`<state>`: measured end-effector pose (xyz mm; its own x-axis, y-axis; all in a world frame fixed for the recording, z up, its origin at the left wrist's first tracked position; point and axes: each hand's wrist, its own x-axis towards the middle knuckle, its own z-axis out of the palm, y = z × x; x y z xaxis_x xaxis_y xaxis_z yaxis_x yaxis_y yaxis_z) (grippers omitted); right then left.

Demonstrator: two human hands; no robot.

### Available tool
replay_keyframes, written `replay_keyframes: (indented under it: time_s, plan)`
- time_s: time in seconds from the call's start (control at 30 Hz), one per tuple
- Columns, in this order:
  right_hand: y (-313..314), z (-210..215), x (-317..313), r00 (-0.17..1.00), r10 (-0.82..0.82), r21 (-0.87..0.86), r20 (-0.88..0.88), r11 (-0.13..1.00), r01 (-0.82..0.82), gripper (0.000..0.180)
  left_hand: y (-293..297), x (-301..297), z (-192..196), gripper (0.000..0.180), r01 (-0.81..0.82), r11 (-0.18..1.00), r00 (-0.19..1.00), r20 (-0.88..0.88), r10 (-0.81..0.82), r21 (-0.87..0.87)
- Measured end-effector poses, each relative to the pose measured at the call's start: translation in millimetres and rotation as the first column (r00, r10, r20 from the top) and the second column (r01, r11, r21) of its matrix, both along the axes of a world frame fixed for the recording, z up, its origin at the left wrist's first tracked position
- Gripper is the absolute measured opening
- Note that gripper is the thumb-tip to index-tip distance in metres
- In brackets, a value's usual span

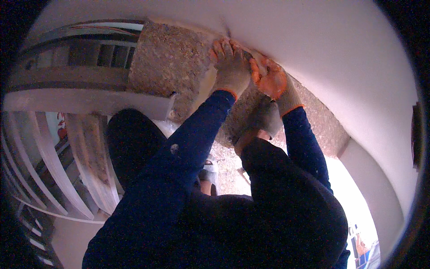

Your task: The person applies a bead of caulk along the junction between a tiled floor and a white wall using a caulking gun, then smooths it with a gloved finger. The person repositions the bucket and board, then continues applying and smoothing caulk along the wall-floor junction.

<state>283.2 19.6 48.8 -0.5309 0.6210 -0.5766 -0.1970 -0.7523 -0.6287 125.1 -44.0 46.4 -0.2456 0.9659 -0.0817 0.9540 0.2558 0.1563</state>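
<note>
Gloved hands, left (230,67) & right (271,80), fingers flat, gripping nothing, press the white curved panel's edge (233,40) onto the rough grey-brown chipboard block (170,62), prob. to seat it.

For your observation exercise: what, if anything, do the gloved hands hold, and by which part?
Cannot be told. The left hand and right hand press at the edge of the white panel; no clear grasp shows.

A curved run of pale stair treads (53,161) fans out at the left, below a broad white landing edge (89,102). Dark railing slats (96,54) cross the upper left. At lower right, bright daylight floods a narrow opening (354,197) beside a smooth white pillar (385,179).
</note>
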Motion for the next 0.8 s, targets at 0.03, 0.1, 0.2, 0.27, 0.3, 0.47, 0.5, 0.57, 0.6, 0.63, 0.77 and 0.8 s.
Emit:
replay_keyframes:
  time_s: [0.03, 0.1, 0.2, 0.27, 0.3, 0.47, 0.5, 0.57, 0.6, 0.63, 0.77, 0.8]
  plan:
    - [-2, 1, 1, 0.998, -0.041, -0.063, -0.044, 0.997, 0.038, 0.027, 0, 1, 0, 0.064, 0.025, 1.0, 1.0, -0.008, -0.025, 0.005]
    - [-1, 2, 3, 0.976, -0.166, -0.257, -0.143, 0.958, 0.126, 0.032, 1, 5, -1, 0.063, 0.016, 0.998, 0.999, 0.04, -0.018, 0.056]
    - [1, -2, 11, 0.925, -0.295, -0.485, -0.239, 0.862, 0.149, 0.043, 3, 12, -2, 0.063, -0.039, 0.994, 0.995, 0.099, 0.03, 0.098]
    - [1, -9, 17, 0.935, -0.221, -0.416, -0.278, 0.905, 0.09, 0.043, 3, 18, -2, 0.063, 0.023, 1.0, 0.999, 0.043, -0.022, -0.013]
    - [2, -13, 19, 0.918, -0.247, -0.46, -0.311, 0.884, 0.082, 0.043, 1, 20, -2, 0.063, 0.014, 0.999, 0.999, 0.029, -0.015, 0.046]
    - [2, -28, 25, 0.957, -0.227, -0.294, -0.18, 0.941, 0.168, 0.04, -16, 20, 7, 0.06, 0.019, 0.993, 0.998, 0.064, -0.027, 0.117]
    - [2, -28, 25, 0.946, -0.231, -0.337, -0.23, 0.93, 0.145, 0.039, -19, 20, 8, 0.058, -0.003, 0.996, 0.979, 0.202, -0.014, 0.086]
    - [2, -24, 27, 0.889, -0.376, -0.69, -0.262, 0.717, 0.099, 0.039, -24, 20, 5, 0.055, -0.074, 0.997, 0.915, 0.4, 0.057, 0.029]
    - [3, -21, 28, 0.928, -0.294, -0.602, -0.228, 0.792, 0.103, 0.037, -24, 21, 1, 0.053, -0.221, 0.975, 0.748, 0.641, 0.173, -0.005]
    - [3, -18, 28, 0.945, -0.232, -0.516, -0.229, 0.852, 0.085, 0.036, -22, 21, -4, 0.05, -0.309, 0.939, 0.513, 0.804, 0.301, -0.154]
    - [4, -7, 24, 0.93, 0.118, -0.11, -0.347, 0.98, -0.166, 0.036, -11, 21, -27, 0.041, -0.205, 0.892, -0.325, 0.888, 0.325, -0.402]
    - [5, -5, 23, 0.941, 0.114, -0.092, -0.32, 0.984, -0.15, 0.036, -8, 21, -32, 0.041, -0.215, 0.935, -0.113, 0.958, 0.264, -0.283]
